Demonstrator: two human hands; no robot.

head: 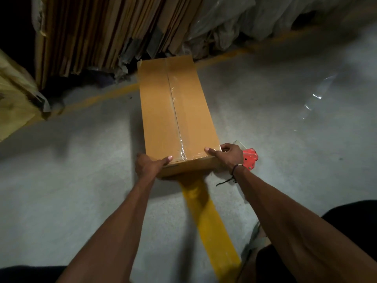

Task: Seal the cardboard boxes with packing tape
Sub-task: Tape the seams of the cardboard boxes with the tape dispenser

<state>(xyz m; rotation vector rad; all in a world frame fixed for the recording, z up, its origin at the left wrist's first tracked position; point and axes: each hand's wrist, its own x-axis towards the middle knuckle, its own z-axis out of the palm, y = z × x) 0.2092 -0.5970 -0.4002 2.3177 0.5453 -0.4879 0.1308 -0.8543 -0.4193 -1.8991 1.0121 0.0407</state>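
Observation:
A long brown cardboard box (161, 111) lies on the grey floor, running away from me. Clear packing tape (176, 115) covers its centre seam, and another strip crosses the near end. My left hand (148, 165) grips the near left corner, thumb lying on the top face. My right hand (228, 155) grips the near right corner, thumb pressed on the cross strip of tape. A red tape dispenser (250, 158) lies on the floor just right of my right hand, partly hidden by it.
Flattened cartons (98, 31) stand stacked on edge behind the box, with plastic-wrapped bundles (234, 19) to their right. A yellow floor stripe (206, 217) runs from under the box toward me. A loose strip of clear film (318, 94) lies at right.

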